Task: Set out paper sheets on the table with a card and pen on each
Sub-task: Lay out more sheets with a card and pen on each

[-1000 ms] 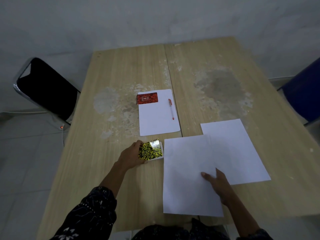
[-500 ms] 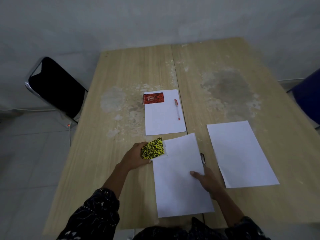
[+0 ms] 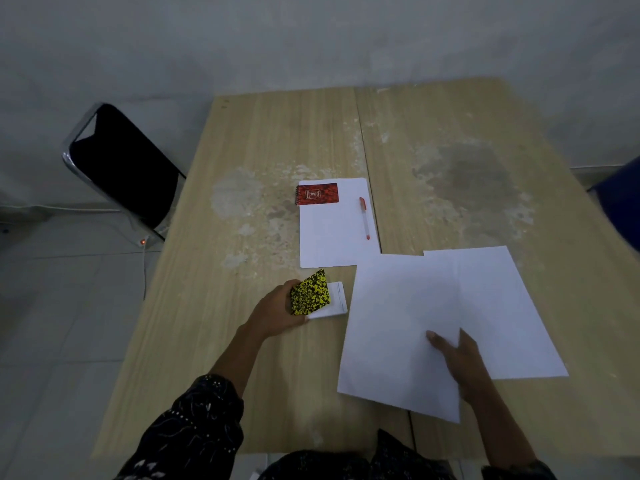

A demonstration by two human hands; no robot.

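Observation:
A white sheet (image 3: 332, 233) lies mid-table with a red card (image 3: 317, 193) at its top left and a red pen (image 3: 364, 218) along its right edge. My left hand (image 3: 277, 311) grips a yellow-and-black speckled card (image 3: 309, 292), tilted up over a small white card (image 3: 334, 301) on the table. My right hand (image 3: 457, 355) pinches a near sheet (image 3: 391, 323), thumb on top, fingers underneath. That sheet overlaps the left edge of another sheet (image 3: 502, 306) lying to the right.
The wooden table (image 3: 242, 341) has worn, stained patches in the middle. A black chair (image 3: 124, 164) with a chrome frame stands at the left. A dark blue object (image 3: 620, 195) shows at the right edge. A cable runs on the tiled floor.
The near sheet has shifted right and now overlaps the right sheet again. My left hand has lifted the speckled card more upright, uncovering the white card. A dark pen seen beside the sheet is hidden.

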